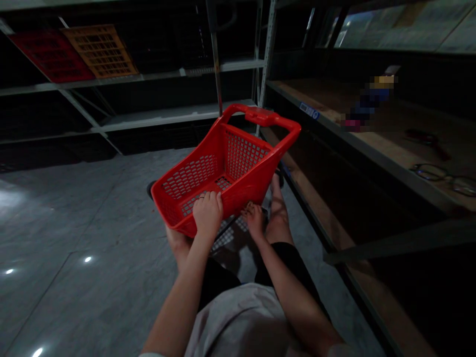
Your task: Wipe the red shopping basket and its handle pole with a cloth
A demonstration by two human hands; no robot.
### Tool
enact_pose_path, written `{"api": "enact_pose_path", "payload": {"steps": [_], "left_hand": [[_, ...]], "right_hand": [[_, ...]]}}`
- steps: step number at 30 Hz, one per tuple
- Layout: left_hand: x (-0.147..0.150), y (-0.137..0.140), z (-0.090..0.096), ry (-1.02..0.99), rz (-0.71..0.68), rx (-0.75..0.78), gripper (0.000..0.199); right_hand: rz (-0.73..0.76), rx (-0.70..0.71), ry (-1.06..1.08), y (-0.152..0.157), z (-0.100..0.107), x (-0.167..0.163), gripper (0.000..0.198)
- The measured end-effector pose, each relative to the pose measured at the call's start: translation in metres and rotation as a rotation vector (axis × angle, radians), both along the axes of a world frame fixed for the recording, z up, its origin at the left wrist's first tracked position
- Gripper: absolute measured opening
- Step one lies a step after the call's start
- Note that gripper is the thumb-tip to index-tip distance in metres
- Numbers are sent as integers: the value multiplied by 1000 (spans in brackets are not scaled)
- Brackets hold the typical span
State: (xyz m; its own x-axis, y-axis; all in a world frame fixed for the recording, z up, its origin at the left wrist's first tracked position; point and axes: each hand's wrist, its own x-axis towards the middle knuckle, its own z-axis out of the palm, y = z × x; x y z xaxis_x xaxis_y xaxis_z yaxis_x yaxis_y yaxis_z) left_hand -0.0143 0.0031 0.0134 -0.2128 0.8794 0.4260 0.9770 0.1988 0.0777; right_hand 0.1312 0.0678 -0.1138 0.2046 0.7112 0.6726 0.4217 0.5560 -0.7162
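A small red plastic shopping cart (253, 196) with a perforated basket stands in front of my knees, its looped handle at the far end. My left hand (208, 213) is closed over the near rim of the basket. Lower down, beside the basket's near outer wall, my right hand (255, 219) has its fingers bent together around a small brownish thing (248, 208). That thing is too small and dark to name. Part of the cart's dark frame shows below the basket, and its wheels are mostly hidden.
Metal shelving (163, 119) runs along the back, holding a red crate (52, 54) and a yellow crate (100, 49). On the right, a wooden shelf (357, 134) carries eyeglasses (431, 172), a dark red-handled tool (427, 141) and a pixelated item (372, 99). The floor (92, 213) is grey.
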Motion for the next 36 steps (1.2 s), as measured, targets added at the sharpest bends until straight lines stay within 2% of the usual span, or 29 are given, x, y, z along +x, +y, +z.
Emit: {"api": "enact_pose_path", "payload": {"steps": [2, 4, 6, 8, 10, 12, 15, 18, 20, 21, 23, 25, 29, 31, 33, 34, 36], "left_hand": [[-9, -7, 7, -57, -140, -12, 42], [-28, -19, 12, -98, -219, -17, 38], [-53, -33, 14, -109, -161, -28, 37], [-74, -45, 10, -135, -71, -58, 40], [-85, -52, 1, -151, -27, -110, 44], [-86, -54, -10, -100, 11, -128, 49], [-79, -53, -25, 18, 74, -61, 57], [-73, -50, -31, 58, 81, -9, 62], [-71, -48, -32, 62, 80, 2, 64], [-71, -48, -32, 60, 82, 7, 64], [-69, -47, -31, 53, 92, 15, 65], [-66, -46, -31, 48, 103, 18, 65], [-58, -45, -31, 41, 85, 5, 62], [-50, -44, -29, 38, 51, -9, 59], [-40, -44, -28, 27, 24, -31, 55], [-33, -43, -27, 14, 18, -39, 54], [-19, -41, -26, -31, 15, -38, 51]], "right_hand": [[27, -58, 59, -2, 4, -6, 16], [-14, -127, 141, 11, 30, -7, 16], [-80, -115, 206, 32, 67, -5, 22], [-100, -27, 215, 46, 100, -7, 28], [-70, 43, 179, 48, 114, -18, 29], [-13, 46, 138, 34, 102, -37, 29], [98, -69, 108, -4, 45, -67, 30], [237, -288, 96, -42, -17, -82, 26], [333, -408, 73, -56, -38, -83, 24], [352, -443, 73, -60, -40, -82, 23], [318, -453, 115, -59, -27, -79, 21], [246, -386, 198, -49, 3, -74, 23], [154, -160, 327, -18, 77, -66, 29], [121, -86, 325, -6, 98, -62, 29], [112, -43, 281, -4, 96, -60, 27], [116, -38, 262, -8, 86, -60, 25], [108, -92, 264, -26, 54, -61, 24]]}}
